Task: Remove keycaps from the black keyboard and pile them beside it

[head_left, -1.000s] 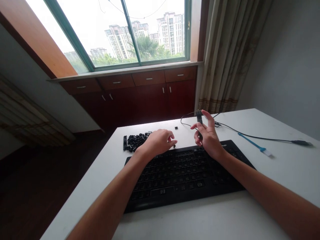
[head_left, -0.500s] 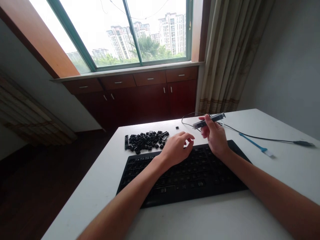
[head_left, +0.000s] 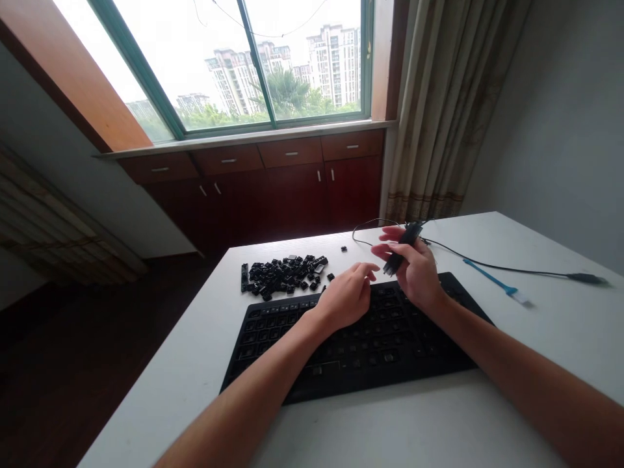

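The right hand [head_left: 414, 276] has its grip closed around a slim black stick-shaped device [head_left: 400, 250], with the thumb and fingers pressed in on it from opposite sides. The fingers hide much of it, so its exact kind is hard to tell. It sits tilted in the grip, its upper end showing above the fingers and its lower end poking out toward the left hand.

The left hand [head_left: 347, 296] holds nothing that can be seen. Its grip is loosely spread, the fingers slightly curled, and it hangs over the far edge of a black keyboard [head_left: 351, 354]. Its fingertips are just beside the device's lower end, and they do not appear to touch it.

A heap of black keycaps [head_left: 283, 276] lies on the white worktop [head_left: 546, 338] beyond the keyboard, to the left of both hands. A single keycap [head_left: 344, 249] sits apart from the heap, beyond the left hand. A thin black cable [head_left: 370, 224] loops behind the right hand, then runs right to a dark plug [head_left: 587, 278]. Just beside the cable lies a blue strip [head_left: 497, 281] with a pale tip
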Demonstrator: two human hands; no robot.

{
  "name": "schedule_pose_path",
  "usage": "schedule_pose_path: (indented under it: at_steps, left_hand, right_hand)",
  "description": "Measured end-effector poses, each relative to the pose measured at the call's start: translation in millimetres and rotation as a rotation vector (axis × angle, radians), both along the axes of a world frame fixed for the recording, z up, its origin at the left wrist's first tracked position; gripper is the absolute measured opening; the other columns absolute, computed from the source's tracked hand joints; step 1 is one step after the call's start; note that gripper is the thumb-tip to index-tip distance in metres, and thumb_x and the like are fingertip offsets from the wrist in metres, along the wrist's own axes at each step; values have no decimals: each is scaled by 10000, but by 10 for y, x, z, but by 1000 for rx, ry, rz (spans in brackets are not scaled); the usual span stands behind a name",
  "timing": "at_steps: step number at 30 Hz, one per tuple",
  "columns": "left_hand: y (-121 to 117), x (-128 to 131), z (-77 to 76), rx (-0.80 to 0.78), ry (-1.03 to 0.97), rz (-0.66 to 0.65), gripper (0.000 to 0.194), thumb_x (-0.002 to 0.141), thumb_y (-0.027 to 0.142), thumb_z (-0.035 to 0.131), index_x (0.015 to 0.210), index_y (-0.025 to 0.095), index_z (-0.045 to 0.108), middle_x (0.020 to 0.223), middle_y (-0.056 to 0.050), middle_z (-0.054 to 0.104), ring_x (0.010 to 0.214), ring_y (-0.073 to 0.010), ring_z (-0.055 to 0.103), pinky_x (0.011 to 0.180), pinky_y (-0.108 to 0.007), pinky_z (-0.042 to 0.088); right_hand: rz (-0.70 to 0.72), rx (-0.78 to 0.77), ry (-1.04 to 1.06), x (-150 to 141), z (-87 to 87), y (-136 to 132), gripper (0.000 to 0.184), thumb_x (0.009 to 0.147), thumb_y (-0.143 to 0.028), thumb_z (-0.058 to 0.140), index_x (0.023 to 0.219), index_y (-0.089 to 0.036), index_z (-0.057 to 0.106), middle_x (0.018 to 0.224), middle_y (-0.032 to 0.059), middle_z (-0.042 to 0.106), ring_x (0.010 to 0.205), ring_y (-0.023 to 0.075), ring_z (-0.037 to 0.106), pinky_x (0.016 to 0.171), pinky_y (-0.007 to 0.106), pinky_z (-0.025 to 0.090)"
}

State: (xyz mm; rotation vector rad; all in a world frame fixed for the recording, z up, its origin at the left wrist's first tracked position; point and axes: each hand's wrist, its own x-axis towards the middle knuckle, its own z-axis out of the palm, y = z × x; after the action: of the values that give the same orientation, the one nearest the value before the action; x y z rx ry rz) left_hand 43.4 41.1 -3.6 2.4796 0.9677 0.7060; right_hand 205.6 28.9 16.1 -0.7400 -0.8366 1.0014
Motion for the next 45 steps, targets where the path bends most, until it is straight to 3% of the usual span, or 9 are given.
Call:
schedule_pose_path:
  at_steps: [5,8,13,22,26,29,32,35,45]
  left_hand:
    - [15,4,-11,-42,-16,6,363,941,101,403,1231,235,576,1167,-36,696,1005,-193,682,915,-343,534]
    - [14,9,-5,-51,-10,1,375,949,111,397,1263,236,561,1165,-37,700,1010,-194,687,928,-345,533]
    - [2,9,16,-63,1,-1,344,943,119,400,1217,234,573,1166,-39,698,1006,-206,689,912,-348,537]
    - [5,18,55,-92,-18,-8,285,936,134,406,1119,225,603,1168,-50,703,1047,-222,677,933,-346,521]
    - [-38,-33,141,-152,-78,-160,341,978,212,393,1286,210,539,1268,-69,673,1163,-234,637,1036,-364,486]
    - [-97,-51,206,-120,-48,-257,491,996,424,497,1426,194,435,1377,-122,614,1241,-279,598,1071,-398,470]
    - [-133,-24,218,-85,-16,-232,711,908,614,626,1440,190,417,1380,-155,606,1238,-313,600,1048,-424,487]
    - [-126,14,183,-83,-26,-214,792,842,649,700,1433,209,412,1397,-151,598,1253,-314,595,1045,-424,492]
    - [-46,32,95,-116,5,-200,827,746,731,728,1316,159,548,1195,-159,683,1074,-332,662,908,-421,547]
  right_hand:
    - [17,-93,45,-58,14,-24,121,783,-261,715,827,-225,609,764,-32,676,535,97,554,528,238,477]
    - [-5,-188,43,-81,13,-29,270,834,-363,687,662,-205,551,631,-28,577,518,100,504,529,246,463]
    - [-20,-224,-1,-164,-21,-85,325,839,-322,670,577,-207,517,569,-28,495,533,111,469,553,263,457]
    - [-68,-110,-51,-298,-113,-161,369,867,-358,680,596,-219,473,593,-35,441,552,119,432,579,270,455]
    - [-61,-119,103,-255,-99,-121,378,873,-310,640,565,-221,439,560,-39,386,523,117,394,531,270,448]
    - [-89,-116,145,-237,-91,-107,388,874,-292,628,546,-219,434,553,-38,370,517,116,396,527,272,450]
    - [-102,-101,174,-234,-80,-104,396,881,-269,602,532,-215,423,549,-37,357,509,109,388,516,265,432]
    - [-93,-88,215,-240,-40,-113,389,883,-253,576,533,-213,410,557,-39,341,504,102,371,503,260,413]
    - [-86,14,90,-282,42,-163,334,893,-234,579,599,-208,421,571,-50,354,517,97,368,501,243,379]
